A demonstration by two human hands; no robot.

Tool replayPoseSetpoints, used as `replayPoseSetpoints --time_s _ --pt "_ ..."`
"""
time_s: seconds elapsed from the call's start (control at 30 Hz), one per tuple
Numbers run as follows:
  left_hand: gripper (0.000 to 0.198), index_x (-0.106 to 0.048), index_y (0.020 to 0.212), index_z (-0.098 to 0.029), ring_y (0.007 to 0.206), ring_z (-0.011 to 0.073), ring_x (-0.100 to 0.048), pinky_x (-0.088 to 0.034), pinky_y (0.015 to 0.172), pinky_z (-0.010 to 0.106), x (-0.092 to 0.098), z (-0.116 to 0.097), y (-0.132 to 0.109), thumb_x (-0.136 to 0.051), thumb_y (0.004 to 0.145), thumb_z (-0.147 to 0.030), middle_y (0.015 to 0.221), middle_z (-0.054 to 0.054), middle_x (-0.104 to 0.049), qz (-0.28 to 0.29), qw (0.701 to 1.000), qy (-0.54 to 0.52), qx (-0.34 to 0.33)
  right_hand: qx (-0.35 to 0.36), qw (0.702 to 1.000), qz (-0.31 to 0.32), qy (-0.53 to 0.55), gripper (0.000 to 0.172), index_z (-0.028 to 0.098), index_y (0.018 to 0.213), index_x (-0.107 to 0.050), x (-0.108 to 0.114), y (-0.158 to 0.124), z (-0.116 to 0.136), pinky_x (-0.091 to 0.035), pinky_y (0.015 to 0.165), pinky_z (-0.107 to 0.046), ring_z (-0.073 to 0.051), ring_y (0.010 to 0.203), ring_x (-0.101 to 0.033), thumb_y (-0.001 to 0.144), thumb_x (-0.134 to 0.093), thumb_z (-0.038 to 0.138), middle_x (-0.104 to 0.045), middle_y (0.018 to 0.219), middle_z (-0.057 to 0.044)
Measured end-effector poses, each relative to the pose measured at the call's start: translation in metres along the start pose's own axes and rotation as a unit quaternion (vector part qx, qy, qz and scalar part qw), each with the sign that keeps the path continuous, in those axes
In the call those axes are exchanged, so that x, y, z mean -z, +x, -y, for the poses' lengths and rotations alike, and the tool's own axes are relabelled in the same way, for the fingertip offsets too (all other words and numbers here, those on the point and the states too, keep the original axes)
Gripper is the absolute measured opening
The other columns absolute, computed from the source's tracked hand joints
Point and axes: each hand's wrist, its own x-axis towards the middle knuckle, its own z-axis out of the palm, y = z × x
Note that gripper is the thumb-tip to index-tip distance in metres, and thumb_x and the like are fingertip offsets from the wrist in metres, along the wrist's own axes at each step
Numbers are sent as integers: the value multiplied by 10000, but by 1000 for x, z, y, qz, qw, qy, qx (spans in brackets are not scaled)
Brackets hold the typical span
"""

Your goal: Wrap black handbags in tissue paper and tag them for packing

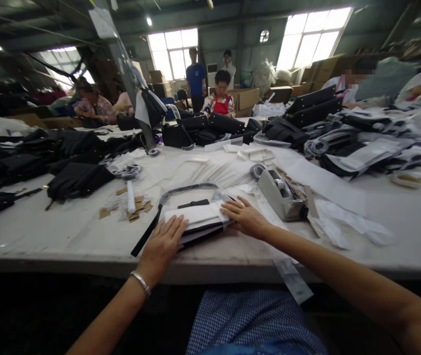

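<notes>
A black handbag (205, 229) lies near the table's front edge, with white foam sheet (195, 213) over its upper side. Its handle (190, 187), wrapped in clear or grey film, arches away behind it. A black strap (146, 240) sticks out at the left. My left hand (162, 244) rests flat on the left part of the bag and sheet, fingers stretched out. On the right end, my right hand (245, 217) lies with spread fingers against the white sheet and bag. Neither hand is closed around anything.
A grey tape dispenser (280, 195) stands right of the bag. White sheets (214, 170) lie behind, with brown card pieces (136, 209) and a white tube (131, 197) to the left. Black bags (79, 180) pile up on both sides. Several people sit or stand across the table.
</notes>
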Motion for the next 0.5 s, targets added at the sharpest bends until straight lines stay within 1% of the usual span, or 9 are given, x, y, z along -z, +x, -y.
replayPoseSetpoints --time_s 0.1,0.17,0.2,0.23,0.3,0.4,0.43,0.47,0.5 --pt "520 -446 1456 -203 1289 248 -557 -448 1082 430 -18 4 -6 -515 941 -189 1426 78 -572 -41 998 -42 14 -64 989 -90 100 286 201 1223 -647 -4 -14 33 -438 1059 -467 -273 1220 -573 952 -557 207 -662 1267 -119" --pt "443 -510 1406 -218 1217 229 -615 -502 1008 384 -29 2 -8 -499 963 -223 1356 66 -632 -77 995 -61 32 -157 955 -95 232 213 206 1118 -674 -14 -21 58 -526 922 -396 -236 1022 -661 963 -540 266 -714 1099 -97" --pt "421 -526 1391 -222 1201 223 -626 -510 990 371 -34 1 -9 -494 971 -241 1339 63 -645 -90 993 -64 39 -211 924 -77 308 197 204 1083 -673 -20 -23 70 -546 861 -372 -222 939 -680 943 -570 297 -719 1044 -86" --pt "409 -533 1383 -223 1198 219 -628 -510 986 364 -37 -1 -10 -491 978 -256 1335 62 -648 -100 992 -66 44 -264 884 -57 381 199 198 1058 -665 -26 -23 79 -555 813 -355 -212 881 -688 909 -611 319 -718 1011 -77" --pt "405 -530 1383 -217 1205 218 -623 -499 996 359 -41 -2 -12 -487 985 -280 1342 66 -642 -110 991 -63 47 -357 783 -49 507 245 183 1009 -636 -39 -18 94 -557 782 -341 -202 836 -688 822 -691 333 -707 952 -60" --pt "422 -507 1402 -216 1204 219 -622 -485 1003 353 -43 -2 -14 -487 987 -289 1350 74 -636 -121 990 -60 44 -437 599 -132 658 312 187 922 -578 -54 -4 107 -550 845 -356 -197 847 -682 693 -770 277 -666 841 -20" --pt "432 -495 1412 -222 1204 219 -622 -479 1004 351 -43 -2 -15 -490 985 -281 1354 72 -634 -124 989 -60 48 -446 547 -160 690 335 194 918 -559 -56 1 111 -547 875 -365 -200 873 -685 669 -774 256 -660 838 -17" --pt "447 -478 1426 -228 1207 220 -619 -471 1007 351 -43 -3 -16 -495 981 -273 1361 70 -629 -126 989 -60 55 -450 510 -181 710 355 201 930 -543 -58 5 115 -543 903 -374 -205 912 -690 657 -767 239 -664 862 -21" --pt "470 -458 1441 -234 1214 224 -612 -461 1013 356 -43 -4 -17 -507 975 -274 1372 69 -621 -127 988 -62 66 -449 485 -200 723 371 207 954 -532 -60 10 118 -538 931 -384 -212 965 -691 655 -752 227 -674 910 -34"
